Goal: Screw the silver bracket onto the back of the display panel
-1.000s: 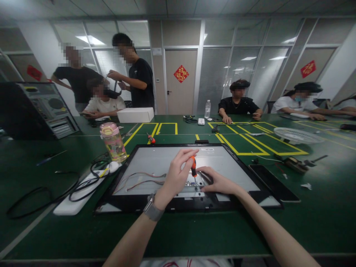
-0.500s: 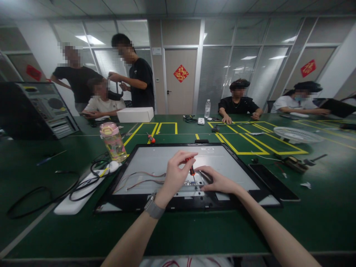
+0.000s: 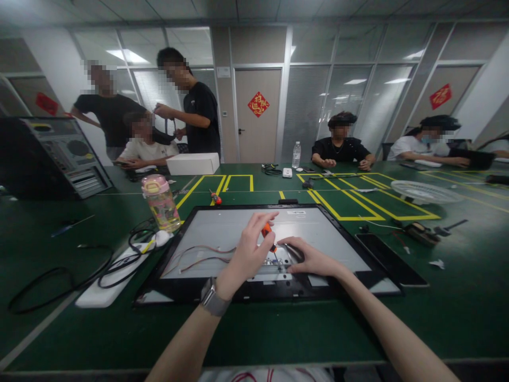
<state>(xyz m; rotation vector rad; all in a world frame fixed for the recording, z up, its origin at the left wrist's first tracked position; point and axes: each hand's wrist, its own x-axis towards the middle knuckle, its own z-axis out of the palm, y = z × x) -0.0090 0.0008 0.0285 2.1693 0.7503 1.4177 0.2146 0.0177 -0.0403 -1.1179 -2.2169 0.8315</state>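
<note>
A flat display panel [image 3: 230,223] with a black frame lies on the green table in front of me. Above its near middle, my left hand [image 3: 254,244] is closed around a screwdriver [image 3: 267,231] with an orange-red handle. The screwdriver leans, its shaft slanting down to a small circuit board [image 3: 276,261] on the panel's metal back. To the right of the tip, my right hand [image 3: 308,257] is cupped over the board area, thumb and fingers apart, fingertips against the panel. Thin wires [image 3: 207,248] run left from the board. What lies beneath my right palm is hidden.
A pink-lidded bottle [image 3: 161,204], black cables and a white power strip [image 3: 107,281] stand left. A phone-like black slab [image 3: 389,260] lies right. A computer case [image 3: 55,159] sits far left, another screwdriver [image 3: 216,198] beyond the panel. Several people are across the table.
My left hand has turned and shifted slightly left, so the screwdriver leans more and shows more handle. My right hand stays put. Across the table, a person's hand has lifted from the tabletop.
</note>
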